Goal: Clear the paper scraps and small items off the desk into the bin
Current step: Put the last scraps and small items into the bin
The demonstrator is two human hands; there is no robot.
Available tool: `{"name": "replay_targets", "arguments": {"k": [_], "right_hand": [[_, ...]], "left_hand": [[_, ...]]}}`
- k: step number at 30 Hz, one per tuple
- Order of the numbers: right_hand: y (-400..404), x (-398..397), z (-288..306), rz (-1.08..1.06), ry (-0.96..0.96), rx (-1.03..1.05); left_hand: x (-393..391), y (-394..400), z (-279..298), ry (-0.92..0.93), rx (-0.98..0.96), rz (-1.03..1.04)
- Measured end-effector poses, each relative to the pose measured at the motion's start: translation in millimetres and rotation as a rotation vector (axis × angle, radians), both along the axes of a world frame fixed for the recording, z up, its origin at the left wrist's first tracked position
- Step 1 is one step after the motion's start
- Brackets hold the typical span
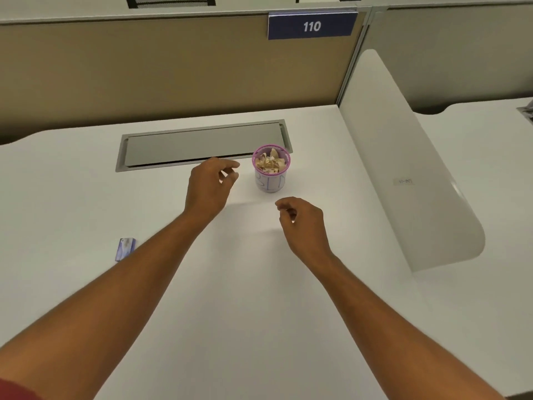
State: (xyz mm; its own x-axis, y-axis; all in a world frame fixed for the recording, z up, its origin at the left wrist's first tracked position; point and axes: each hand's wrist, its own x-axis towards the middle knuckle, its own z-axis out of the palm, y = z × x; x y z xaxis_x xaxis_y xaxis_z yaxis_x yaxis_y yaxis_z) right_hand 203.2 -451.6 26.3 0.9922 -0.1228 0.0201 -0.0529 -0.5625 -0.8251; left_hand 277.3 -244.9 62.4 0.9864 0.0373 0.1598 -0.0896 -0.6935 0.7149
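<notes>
Head view, from the left: a red sleeve (14, 389) is cut off at the bottom corner. A small blue-and-white packet (125, 249) lies on the white desk (230, 313), partly hidden behind the left forearm; its print is too blurred to read. Farther back, a grey cable-tray lid (202, 145) is set into the desk. The left hand (212, 184) hovers in front of that lid, just left of the bin, fingers loosely curled with nothing seen between them. The bin (271, 168), a small cup with a pink mesh rim and blue lettering that cannot be read clearly, stands upright by the lid's right end and is heaped with crumpled paper scraps (270, 163). The right hand (302, 223) hangs nearer the camera, in front of the bin and apart from it, fingers loosely bent and holding nothing visible. A blue sign (311, 26) reading 110 sits on the partition. A white divider (403, 183) bounds the desk on the right, bearing a small illegible label.
</notes>
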Motion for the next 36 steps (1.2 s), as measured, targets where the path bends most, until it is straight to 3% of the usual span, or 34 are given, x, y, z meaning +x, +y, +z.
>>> {"name": "replay_targets", "arguments": {"k": [9,16,24,27,31,36], "right_hand": [[93,-19,-23,0.307,0.155,0.009],[184,-31,-41,0.448,0.226,-0.083],[223,-27,-52,0.372,0.124,-0.181],[217,-28,-48,0.303,0.095,-0.098],[184,-24,-23,0.106,0.006,0.077],[105,15,27,-0.123,-0.217,-0.087]], "left_hand": [[-116,132,-64,0.115,0.142,0.459],[-144,183,-80,0.212,0.081,0.461],[-142,196,-81,0.243,-0.054,0.412],[-139,193,-77,0.246,-0.109,0.408],[-136,179,-71,0.193,-0.178,0.372],[-122,145,-62,0.134,-0.209,0.289]]}}
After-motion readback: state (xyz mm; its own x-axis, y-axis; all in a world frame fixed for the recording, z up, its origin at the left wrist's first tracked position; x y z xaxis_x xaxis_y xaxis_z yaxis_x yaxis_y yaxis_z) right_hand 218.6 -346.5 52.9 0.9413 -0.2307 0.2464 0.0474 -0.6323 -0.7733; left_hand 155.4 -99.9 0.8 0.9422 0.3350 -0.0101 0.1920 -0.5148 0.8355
